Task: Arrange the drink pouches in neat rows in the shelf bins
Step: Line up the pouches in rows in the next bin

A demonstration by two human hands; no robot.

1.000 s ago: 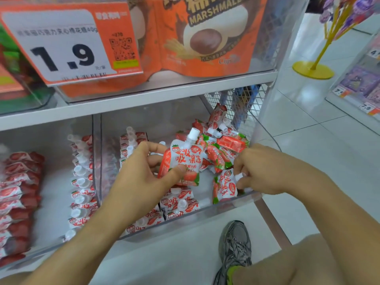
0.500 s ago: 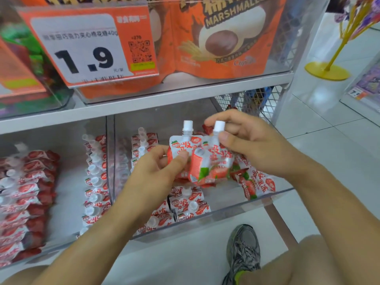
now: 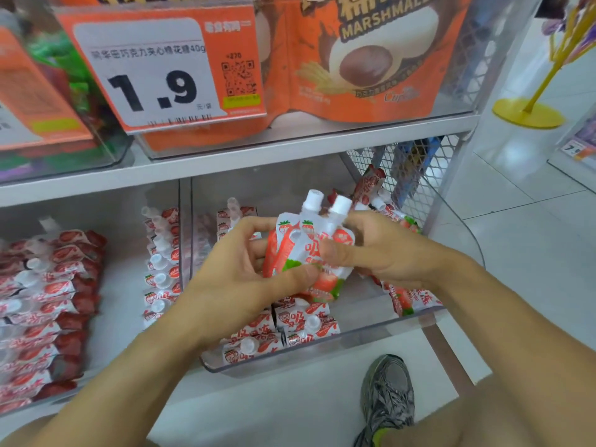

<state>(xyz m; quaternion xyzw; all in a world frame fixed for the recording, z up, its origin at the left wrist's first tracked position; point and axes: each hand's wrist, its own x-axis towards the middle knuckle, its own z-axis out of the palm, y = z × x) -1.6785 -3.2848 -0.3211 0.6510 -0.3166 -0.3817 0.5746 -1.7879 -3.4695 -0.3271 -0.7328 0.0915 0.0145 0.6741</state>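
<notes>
Two hands meet above the right-hand clear plastic shelf bin (image 3: 322,353); left hand (image 3: 238,279) and right hand (image 3: 380,253) both grip a small bunch of red-and-white strawberry drink pouches with white screw caps (image 3: 309,250), thumbs pressed on the front pouch; two caps stand upright at the top of the bunch, a third cap faces the camera lower left; exact pouch count in the bunch unclear. Two clear bins on the lower white shelf (image 3: 225,166); the right bin holds a short neat row of pouches at front left (image 3: 290,327) and a loose heap at the right and rear (image 3: 409,298); the left-hand clear bin (image 3: 122,285) holds two packed rows of the same pouches. Upper shelf: one orange price tag reading 1.9 (image 3: 161,69); orange marshmallow bags (image 3: 364,59) in a clear bin. One grey running shoe (image 3: 387,398) on the tiled floor.
</notes>
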